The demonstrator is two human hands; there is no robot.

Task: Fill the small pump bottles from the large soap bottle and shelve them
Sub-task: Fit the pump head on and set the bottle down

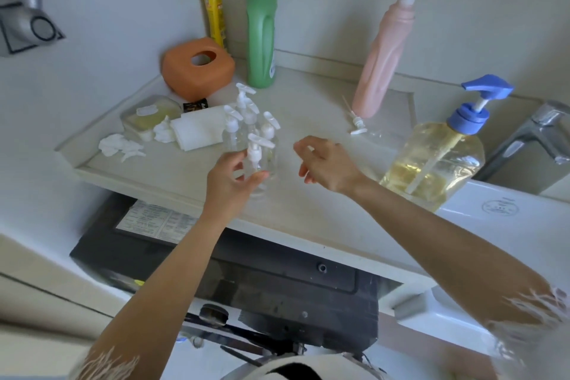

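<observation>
A clear small pump bottle (257,163) with a white pump top stands near the front of a pale table (308,210), at the near edge of a cluster of similar small pump bottles (246,120). The left hand (229,182) grips this nearest bottle, fingers and thumb curled around its clear body. The right hand (327,163) hovers just beside it to the right, fingers loosely bent and holding nothing.

Further right, at the table's edge beside a white sink (509,225), stands the large soap bottle (438,160), clear with yellow liquid and a blue pump top. Between it and the cluster, a loose white pump (356,123) with its tube lies flat on the table, near the base of a tall pink bottle (382,58).

Along the back stand a green bottle (261,28) and a yellow bottle with an orange cap (213,9). An orange container (197,69) with a round opening sits left of them. At the left of the cluster lie a folded white cloth (200,129), a lidded plastic box (149,116) and crumpled white tissue (120,145). A metal tap (533,136) shows at far right.
</observation>
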